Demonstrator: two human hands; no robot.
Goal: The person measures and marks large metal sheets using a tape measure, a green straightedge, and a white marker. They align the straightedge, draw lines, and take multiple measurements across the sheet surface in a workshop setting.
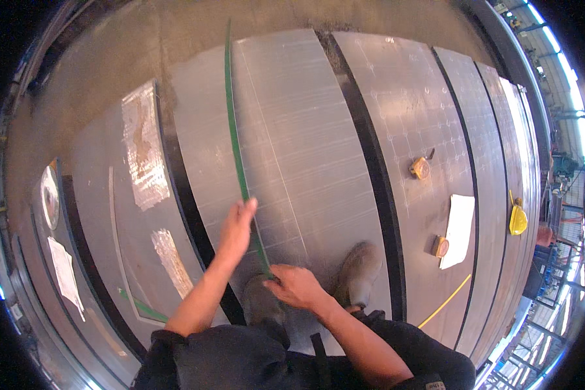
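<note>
A long, thin green strip [234, 130] lies lengthwise over a grey metal plate [325, 162], its far end passing the plate's far edge. My left hand [236, 227] is closed on the strip partway along, fingertips at its edge. Close to my boots, my right hand [296, 286] has its fingers closed around the near end of the strip. Fine scribed lines cross the plate, with one long line running to the right of the strip. What lies under my fingers is hidden.
Dark gaps separate neighbouring plates. On the right plate are a tape measure [420, 168], another tape measure [441, 246], white paper [459, 227] and a yellow strip [444, 301]. A yellow object [518, 220] sits farther right. Leftward are a metal square [119, 250] and silvery patches [143, 146]. My boots [357, 273] stand on the middle plate.
</note>
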